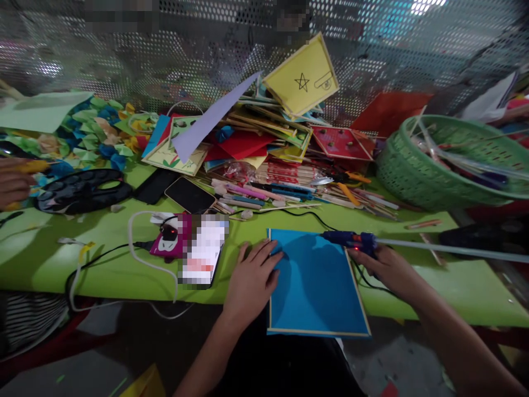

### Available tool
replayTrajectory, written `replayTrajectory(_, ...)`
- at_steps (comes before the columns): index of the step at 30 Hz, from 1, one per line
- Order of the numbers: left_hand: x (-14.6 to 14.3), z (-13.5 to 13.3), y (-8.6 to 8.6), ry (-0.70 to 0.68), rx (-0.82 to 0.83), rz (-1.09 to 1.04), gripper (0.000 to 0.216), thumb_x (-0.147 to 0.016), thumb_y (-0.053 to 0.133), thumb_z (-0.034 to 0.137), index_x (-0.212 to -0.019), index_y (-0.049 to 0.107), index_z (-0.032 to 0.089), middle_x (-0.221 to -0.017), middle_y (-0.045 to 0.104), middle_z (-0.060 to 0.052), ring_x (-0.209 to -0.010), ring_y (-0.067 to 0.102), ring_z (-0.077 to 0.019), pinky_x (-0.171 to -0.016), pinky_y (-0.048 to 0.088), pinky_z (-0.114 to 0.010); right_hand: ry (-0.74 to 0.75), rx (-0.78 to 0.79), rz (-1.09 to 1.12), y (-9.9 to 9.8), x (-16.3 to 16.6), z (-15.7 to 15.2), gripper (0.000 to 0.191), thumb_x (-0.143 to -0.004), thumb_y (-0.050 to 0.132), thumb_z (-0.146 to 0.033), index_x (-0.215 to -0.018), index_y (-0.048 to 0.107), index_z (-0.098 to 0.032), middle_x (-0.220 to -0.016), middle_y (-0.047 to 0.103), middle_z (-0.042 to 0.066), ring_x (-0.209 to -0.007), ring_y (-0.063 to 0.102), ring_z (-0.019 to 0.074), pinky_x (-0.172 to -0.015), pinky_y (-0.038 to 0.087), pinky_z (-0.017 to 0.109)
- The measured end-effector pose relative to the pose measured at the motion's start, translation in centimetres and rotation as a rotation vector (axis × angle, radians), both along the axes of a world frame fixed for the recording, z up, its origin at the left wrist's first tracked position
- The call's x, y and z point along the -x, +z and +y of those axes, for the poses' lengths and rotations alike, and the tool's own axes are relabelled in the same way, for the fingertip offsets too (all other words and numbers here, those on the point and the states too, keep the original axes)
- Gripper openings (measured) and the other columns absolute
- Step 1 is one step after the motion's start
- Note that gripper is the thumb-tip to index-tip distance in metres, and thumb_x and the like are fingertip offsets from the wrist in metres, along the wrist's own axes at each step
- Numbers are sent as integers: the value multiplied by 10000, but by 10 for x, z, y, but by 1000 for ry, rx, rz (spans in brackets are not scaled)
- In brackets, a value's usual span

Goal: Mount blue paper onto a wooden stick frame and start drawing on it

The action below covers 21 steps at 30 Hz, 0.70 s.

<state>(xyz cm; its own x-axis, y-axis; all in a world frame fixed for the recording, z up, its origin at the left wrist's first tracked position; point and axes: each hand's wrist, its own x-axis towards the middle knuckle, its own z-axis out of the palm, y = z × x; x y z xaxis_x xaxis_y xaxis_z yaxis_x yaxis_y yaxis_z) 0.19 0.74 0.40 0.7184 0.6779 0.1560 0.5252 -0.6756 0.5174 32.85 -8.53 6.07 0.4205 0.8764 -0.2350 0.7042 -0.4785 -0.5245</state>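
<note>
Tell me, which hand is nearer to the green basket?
The right hand: it holds a glue gun at the upper right corner of the blue card, below and left of the green basket. The left hand presses the card's left edge, farther from it.

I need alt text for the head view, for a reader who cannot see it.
A person's left hand rests on the left edge of a blue sheet on a green table, while the right hand holds a glue gun at its top edge. Craft cards pile up behind.
</note>
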Motion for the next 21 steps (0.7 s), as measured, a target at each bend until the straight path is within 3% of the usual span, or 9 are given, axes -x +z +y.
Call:
replayTrajectory(6, 0, 1, -1, -7, 6, 13, 388, -1103, 580, 207, -1466, 687, 298, -1678, 586, -30, -1559, 547, -288, -1340, 353, -669, -38, 39, -11, 1, -5, -6, 626, -773, 558, -868, -542, 512, -288, -471, 511, 24, -479, 461, 193, -493, 364, 332)
replayTrajectory(11, 0, 0, -1, 0, -7, 12, 385, -1095, 590, 201, -1449, 707, 296, -1664, 601, -35, -1554, 555, -293, -1344, 362, -650, -15, 19, -10, 3, 0, -1, 626, -771, 578, -871, -544, 524, -290, -435, 437, 4, -474, 425, 186, -482, 357, 327)
replayTrajectory(15, 0, -1, -2, 1, -3, 10, 381, -1100, 581, 205, -1447, 708, 299, -1664, 602, -32, -1551, 558, -293, -1342, 362, -653, -11, -4, 9, 4, 1, 0, 623, -756, 595, -881, -600, 596, -277, -462, 482, 12, -525, 492, 210, -527, 412, 333)
replayTrajectory(21, 1, 0, -2, -9, 14, 8, 396, -1099, 582, 198, -1464, 694, 302, -1675, 590, -35, -1564, 543, -293, -1344, 349, -656, -131, 108, -27, 7, -11, -13, 760, -652, 491, -1021, -590, 579, -269, -518, 542, 40, -527, 506, 220, -549, 392, 361)
